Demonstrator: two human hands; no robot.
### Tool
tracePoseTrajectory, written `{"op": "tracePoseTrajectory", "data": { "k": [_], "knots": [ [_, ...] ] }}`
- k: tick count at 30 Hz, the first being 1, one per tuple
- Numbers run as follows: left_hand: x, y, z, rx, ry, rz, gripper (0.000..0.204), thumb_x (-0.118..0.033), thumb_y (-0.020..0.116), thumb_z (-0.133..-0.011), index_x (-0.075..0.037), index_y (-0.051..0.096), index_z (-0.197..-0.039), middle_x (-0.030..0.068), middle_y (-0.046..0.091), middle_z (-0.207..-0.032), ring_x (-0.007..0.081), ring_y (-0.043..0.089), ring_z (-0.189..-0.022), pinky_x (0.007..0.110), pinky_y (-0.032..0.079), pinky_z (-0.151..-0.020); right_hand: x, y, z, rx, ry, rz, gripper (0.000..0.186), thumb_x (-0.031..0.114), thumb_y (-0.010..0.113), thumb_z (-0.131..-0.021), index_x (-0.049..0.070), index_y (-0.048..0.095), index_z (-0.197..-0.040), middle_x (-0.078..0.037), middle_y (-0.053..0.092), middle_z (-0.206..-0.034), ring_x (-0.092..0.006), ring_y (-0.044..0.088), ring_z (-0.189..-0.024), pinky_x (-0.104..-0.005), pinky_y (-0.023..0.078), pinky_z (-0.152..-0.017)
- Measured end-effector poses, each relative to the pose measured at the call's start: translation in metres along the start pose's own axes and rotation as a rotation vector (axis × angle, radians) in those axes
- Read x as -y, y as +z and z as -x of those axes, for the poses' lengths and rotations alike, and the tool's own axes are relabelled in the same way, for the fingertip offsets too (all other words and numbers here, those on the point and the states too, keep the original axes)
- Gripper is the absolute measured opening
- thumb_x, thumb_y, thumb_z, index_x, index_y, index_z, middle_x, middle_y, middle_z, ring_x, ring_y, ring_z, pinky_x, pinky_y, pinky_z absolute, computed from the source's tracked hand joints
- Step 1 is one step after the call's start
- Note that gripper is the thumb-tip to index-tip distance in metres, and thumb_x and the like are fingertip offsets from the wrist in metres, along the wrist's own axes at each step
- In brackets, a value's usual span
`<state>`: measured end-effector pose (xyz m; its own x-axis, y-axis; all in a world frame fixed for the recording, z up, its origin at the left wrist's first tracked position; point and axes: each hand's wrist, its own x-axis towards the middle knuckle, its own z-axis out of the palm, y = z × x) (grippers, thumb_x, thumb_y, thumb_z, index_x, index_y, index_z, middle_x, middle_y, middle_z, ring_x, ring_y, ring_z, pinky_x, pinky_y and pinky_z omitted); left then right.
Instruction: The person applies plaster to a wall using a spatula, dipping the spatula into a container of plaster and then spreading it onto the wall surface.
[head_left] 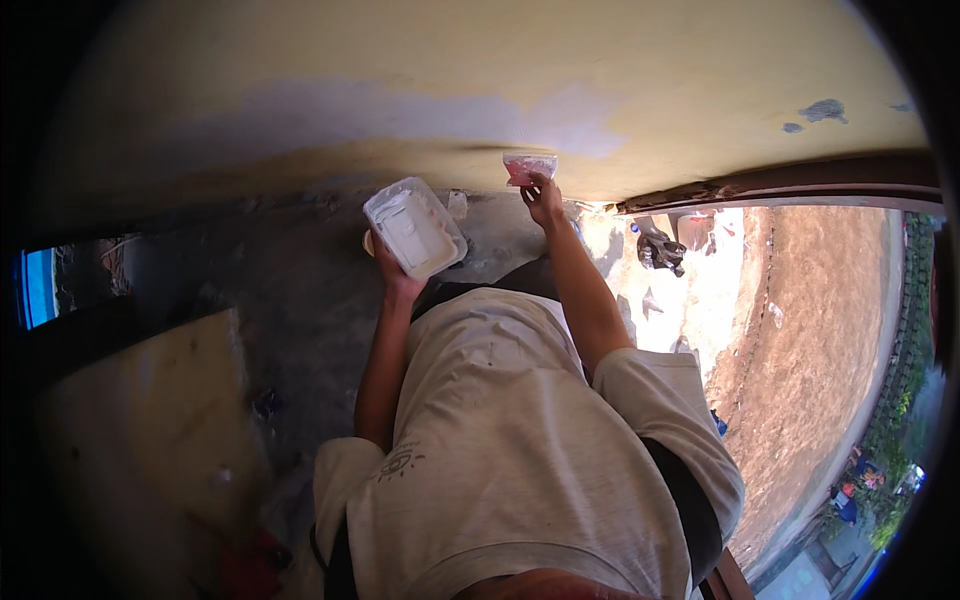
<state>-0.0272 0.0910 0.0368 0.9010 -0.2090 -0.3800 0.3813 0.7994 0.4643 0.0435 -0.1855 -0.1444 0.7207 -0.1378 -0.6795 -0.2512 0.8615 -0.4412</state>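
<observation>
While the right arm (pixel 587 290) stretches up and forward, elbow only slightly bent, the right hand (pixel 545 203) has its thumb and fingers closed on the lower edge of a flat scraper (pixel 528 170), right up by the yellow wall (pixel 700 60)! Whether the tool's far edge touches the surface, I can't tell from this angle. Over on the other side, the left forearm (pixel 388 350) rises beside the shirt (pixel 490 400), and the left hand (pixel 393 275) grips a tub (pixel 447 257) from its near left side, fingers against the outer wall of it. Now look at that scraper: wide, thin, roughly rectangular, reddish pink, with whitish smears toward its top. And the tub, just left of the scraper and nearer the body: rectangular, rounded at the corners, whitish, tipped so its open mouth faces us, with white paste (pixel 398 215) coating the inside. Above the scraper, a pale greyish-lilac patch (pixel 300 112) spreads sideways across the wall, over a grey floor (pixel 320 290)
</observation>
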Motion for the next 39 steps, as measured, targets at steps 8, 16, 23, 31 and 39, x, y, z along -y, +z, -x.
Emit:
{"op": "tracePoseTrajectory", "data": {
  "k": [8, 16, 23, 31, 39],
  "knots": [
    [0.0, -0.012, -0.005, 0.021, -0.014, 0.085, 0.067, -0.062, 0.041, -0.095, -0.011, 0.047, -0.139, 0.0092, 0.056, -0.133, 0.0336, 0.055, -0.12, 0.054, 0.041, -0.106, 0.07, 0.088, 0.069, 0.173, -0.165, -0.214, 0.004, 0.003, 0.057, -0.091, 0.0, 0.057, -0.092, -0.01, 0.058, -0.091, -0.0182, 0.059, -0.083, -0.0272, 0.054, -0.077],
    [-0.006, 0.015, -0.004, 0.074, -0.048, 0.092, 0.067, -0.063, 0.042, -0.095, -0.012, 0.047, -0.139, 0.0077, 0.057, -0.132, 0.0336, 0.055, -0.12, 0.054, 0.041, -0.106, 0.141, 0.167, 0.22, 0.355, -0.318, -0.206, 0.01, 0.004, 0.056, -0.092, -0.004, 0.062, -0.093, -0.014, 0.066, -0.096, -0.0216, 0.064, -0.089, -0.029, 0.053, -0.082],
    [-0.005, 0.017, -0.004, 0.068, -0.034, 0.111, 0.068, -0.063, 0.04, -0.095, -0.012, 0.046, -0.14, 0.0084, 0.055, -0.134, 0.0337, 0.055, -0.12, 0.055, 0.041, -0.106, 0.125, 0.112, 0.225, 0.325, -0.418, -0.103, 0.017, 0.008, 0.059, -0.09, -0.002, 0.063, -0.103, -0.01, 0.066, -0.104, -0.02, 0.063, -0.099, -0.0349, 0.05, -0.092],
    [-0.004, 0.022, -0.002, 0.007, -0.031, 0.117, 0.068, -0.062, 0.042, -0.095, -0.011, 0.046, -0.14, 0.0111, 0.055, -0.133, 0.034, 0.056, -0.119, 0.053, 0.044, -0.102, 0.024, 0.05, 0.082, 0.127, -0.264, 0.284, 0.019, 0.007, 0.056, -0.091, -0.003, 0.058, -0.107, -0.012, 0.061, -0.105, -0.0222, 0.06, -0.097, -0.0329, 0.049, -0.09],
    [0.0, 0.015, -0.002, 0.008, -0.005, 0.137, 0.062, -0.058, 0.042, -0.096, -0.013, 0.048, -0.139, 0.0072, 0.054, -0.136, 0.0325, 0.051, -0.125, 0.053, 0.039, -0.107, 0.146, 0.164, 0.148, 0.248, -0.281, -0.287, 0.011, 0.0, 0.052, -0.091, -0.008, 0.056, -0.085, -0.013, 0.061, -0.083, -0.023, 0.063, -0.081, -0.0307, 0.055, -0.082]
  ]
}}
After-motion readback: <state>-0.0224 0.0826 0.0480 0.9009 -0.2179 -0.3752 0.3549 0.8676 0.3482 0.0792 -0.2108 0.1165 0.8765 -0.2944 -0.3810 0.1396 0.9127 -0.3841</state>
